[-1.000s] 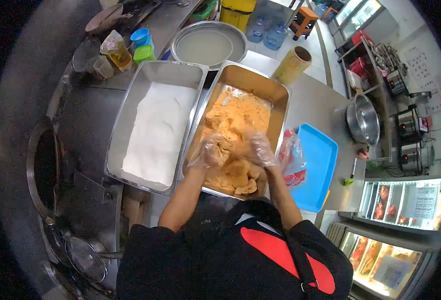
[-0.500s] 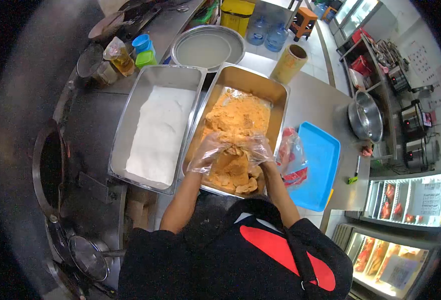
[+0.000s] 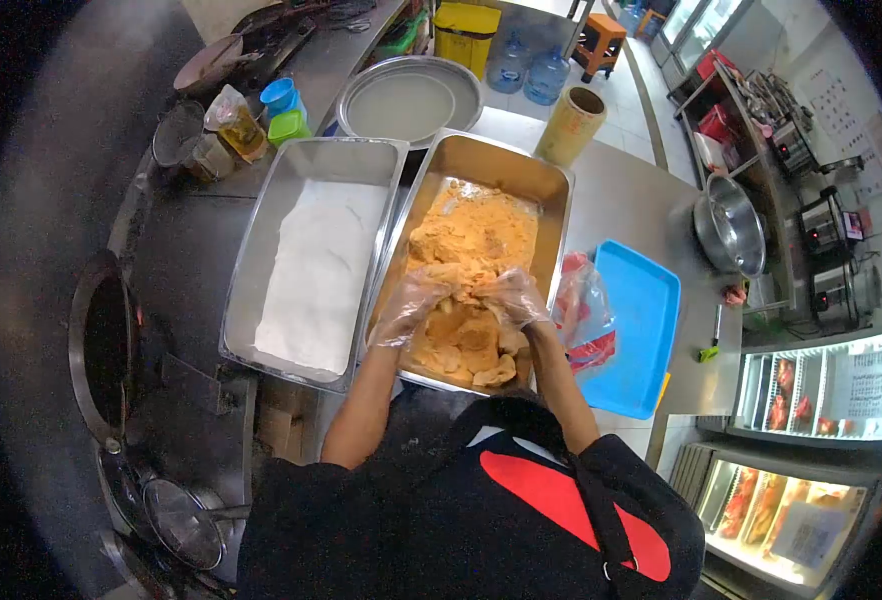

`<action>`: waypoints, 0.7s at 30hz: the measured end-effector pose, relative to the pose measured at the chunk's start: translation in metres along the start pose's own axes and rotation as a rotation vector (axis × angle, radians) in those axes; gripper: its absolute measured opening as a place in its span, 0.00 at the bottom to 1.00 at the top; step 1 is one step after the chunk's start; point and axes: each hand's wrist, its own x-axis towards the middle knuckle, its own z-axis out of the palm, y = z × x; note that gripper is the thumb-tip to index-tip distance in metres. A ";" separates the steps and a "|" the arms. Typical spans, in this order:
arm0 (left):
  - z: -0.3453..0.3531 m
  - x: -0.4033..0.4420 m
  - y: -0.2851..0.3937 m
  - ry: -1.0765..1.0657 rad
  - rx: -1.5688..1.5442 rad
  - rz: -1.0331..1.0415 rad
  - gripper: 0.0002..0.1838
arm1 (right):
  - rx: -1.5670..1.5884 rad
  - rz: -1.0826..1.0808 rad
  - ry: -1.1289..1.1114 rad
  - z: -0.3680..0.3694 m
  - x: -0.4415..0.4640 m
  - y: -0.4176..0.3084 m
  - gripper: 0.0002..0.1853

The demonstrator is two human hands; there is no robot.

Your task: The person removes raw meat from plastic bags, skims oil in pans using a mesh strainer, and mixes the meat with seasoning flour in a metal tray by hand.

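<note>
My left hand (image 3: 419, 300) and my right hand (image 3: 514, 296), both in clear plastic gloves, are inside a deep steel tray (image 3: 554, 200). Orange seasoning powder (image 3: 476, 228) heaps toward its far end. Powder-coated pieces that look like raw meat (image 3: 461, 350) lie at the near end. Between the two hands, the fingers close from both sides on coated meat pieces (image 3: 464, 290); exactly which piece each hand grips is partly hidden. Directly left stands a second steel tray with white powder (image 3: 321, 270) that has a smooth surface.
A wide basin of cloudy liquid (image 3: 411, 100) stands behind the trays, beside a cardboard-coloured roll (image 3: 572, 125). To the right are a crumpled plastic bag (image 3: 583, 310) and a blue tray (image 3: 641, 310). A wok (image 3: 101, 340) and a strainer (image 3: 183, 522) are at left.
Both hands stay at the near-middle of the tray, and their fingers have shifted slightly on the coated pieces. More pieces show below them. The view has moved a little.
</note>
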 end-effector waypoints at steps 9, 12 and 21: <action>0.044 0.008 -0.069 0.365 -0.398 -0.145 0.24 | -0.241 -0.077 0.386 0.028 -0.008 0.073 0.25; 0.076 0.020 -0.100 0.487 -0.570 -0.128 0.26 | -0.390 0.099 0.291 0.044 -0.008 0.066 0.24; 0.043 -0.029 -0.092 0.474 -0.125 -0.021 0.28 | -0.264 -0.024 0.001 0.086 0.006 0.060 0.25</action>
